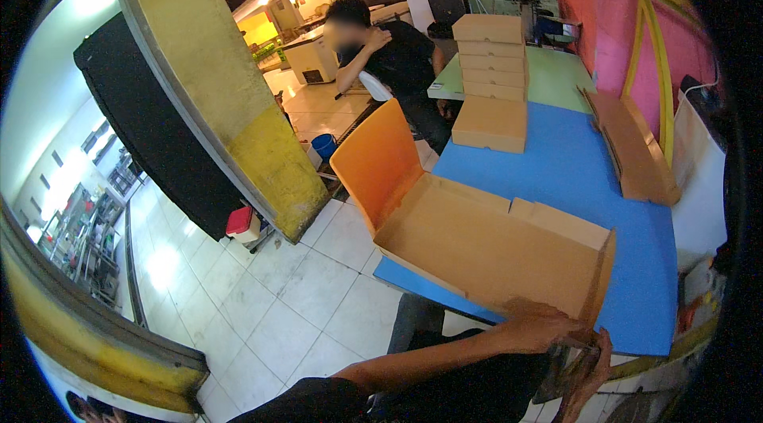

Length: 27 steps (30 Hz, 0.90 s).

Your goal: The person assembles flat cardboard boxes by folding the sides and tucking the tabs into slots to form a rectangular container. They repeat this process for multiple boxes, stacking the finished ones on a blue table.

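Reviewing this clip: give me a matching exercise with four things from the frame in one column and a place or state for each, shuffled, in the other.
Things:
1. half-folded cardboard box
2. stack of closed boxes
3. orange chair
4. flat cardboard blanks

Places or states:
A. piled at the far end of the table, where blue meets green
B. lying by the pink wall on the table's right side
C. open, at the near table edge, its near corner held by the left hand
D. pushed against the blue table's left side

Pairs: 1-C, 2-A, 3-D, 4-B
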Available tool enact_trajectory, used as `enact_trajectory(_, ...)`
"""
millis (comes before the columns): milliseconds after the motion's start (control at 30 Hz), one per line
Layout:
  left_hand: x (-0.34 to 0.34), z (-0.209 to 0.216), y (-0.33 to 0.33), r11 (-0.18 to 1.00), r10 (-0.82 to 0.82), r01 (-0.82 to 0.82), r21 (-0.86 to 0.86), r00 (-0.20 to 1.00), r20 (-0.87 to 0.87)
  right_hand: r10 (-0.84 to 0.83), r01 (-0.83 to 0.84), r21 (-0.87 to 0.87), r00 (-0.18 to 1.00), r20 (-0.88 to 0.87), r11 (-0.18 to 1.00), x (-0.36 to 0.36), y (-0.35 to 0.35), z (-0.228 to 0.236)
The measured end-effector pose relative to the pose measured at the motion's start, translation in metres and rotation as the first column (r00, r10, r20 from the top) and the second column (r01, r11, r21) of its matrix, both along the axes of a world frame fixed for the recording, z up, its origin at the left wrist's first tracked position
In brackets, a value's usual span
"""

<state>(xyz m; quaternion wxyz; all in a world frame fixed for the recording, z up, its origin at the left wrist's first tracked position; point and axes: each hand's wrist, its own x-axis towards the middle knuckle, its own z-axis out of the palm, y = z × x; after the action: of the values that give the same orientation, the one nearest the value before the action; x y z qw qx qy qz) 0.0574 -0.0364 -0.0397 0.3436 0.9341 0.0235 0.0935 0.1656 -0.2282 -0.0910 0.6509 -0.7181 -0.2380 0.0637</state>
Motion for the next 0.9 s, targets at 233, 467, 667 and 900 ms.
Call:
enact_trajectory(233,0.07,-0.009,-0.028,0.987,-0.138,0.127,0.099,0.984,0.109,-0.091,0.113,-0.13,0.982,0.165,0.985,-0.009,-0.004,0.004)
enact_trajectory(467,0.109,0.027,-0.044,0.975,-0.155,0.124,-0.185,0.975,-0.161,-0.262,0.279,0.044,0.937,-0.23,0.959,0.003,0.01,-0.021)
enact_trajectory(667,0.123,0.044,-0.03,0.975,-0.222,0.203,-0.094,0.924,-0.312,-0.073,0.166,-0.168,0.888,0.455,0.972,0.011,-0.001,-0.02)
enact_trajectory(900,0.137,0.034,-0.031,0.965,-0.251,0.224,-0.134,0.939,-0.235,-0.238,0.298,0.265,0.942,-0.235,0.917,0.001,0.014,-0.021)
